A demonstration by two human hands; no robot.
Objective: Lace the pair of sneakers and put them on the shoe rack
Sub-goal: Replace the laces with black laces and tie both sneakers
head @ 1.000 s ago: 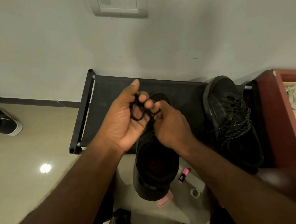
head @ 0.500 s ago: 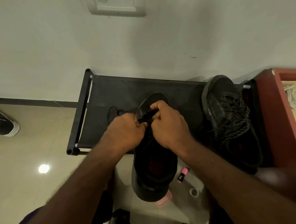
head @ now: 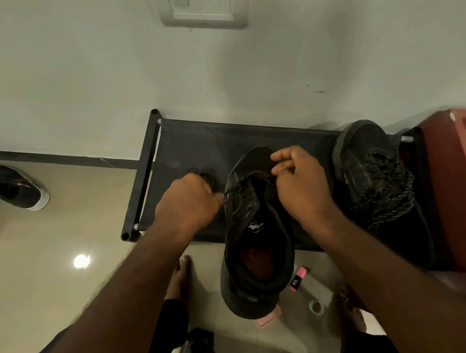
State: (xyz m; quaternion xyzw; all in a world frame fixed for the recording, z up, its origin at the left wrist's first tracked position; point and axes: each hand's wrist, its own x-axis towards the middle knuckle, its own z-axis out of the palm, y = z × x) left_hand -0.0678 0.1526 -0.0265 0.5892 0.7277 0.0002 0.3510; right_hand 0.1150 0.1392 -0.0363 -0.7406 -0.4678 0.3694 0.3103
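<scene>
The person is bent over a low black shoe rack (head: 194, 146) that stands against the wall. One black sneaker (head: 254, 246) lies across the front edge of its top shelf near the middle, with the toe on the fabric and the heel hanging out over the floor. A speckled dark lace (head: 239, 187) crosses its front eyelets.

The left hand (head: 185, 205) sits just left of the sneaker with its fingers curled in tight, pinching the lace where it leaves the shoe's left side. A loose loop of the same cord shows on the shelf beyond the knuckles. The right hand (head: 301, 188) is over the right side of the shoe's throat. Its fingers are curled and its thumb and forefinger are pressed together on the other run of lace — the exact hold is hard to make out in the dim light.

The second sneaker (head: 376, 185) is already laced. It lies at the right end of the shelf, toe toward the back edge and heel overhanging the front, close beside a red cabinet (head: 456, 188).

On the floor under the held shoe are a pink marker (head: 298, 278), a small pale ring (head: 317, 307) and a pink lid-like piece (head: 268, 316). A bare foot (head: 179, 276) shows below the left forearm. Another dark shoe with a white sole (head: 16, 188) lies well off to the left — and a wall socket (head: 203, 7) is above.
</scene>
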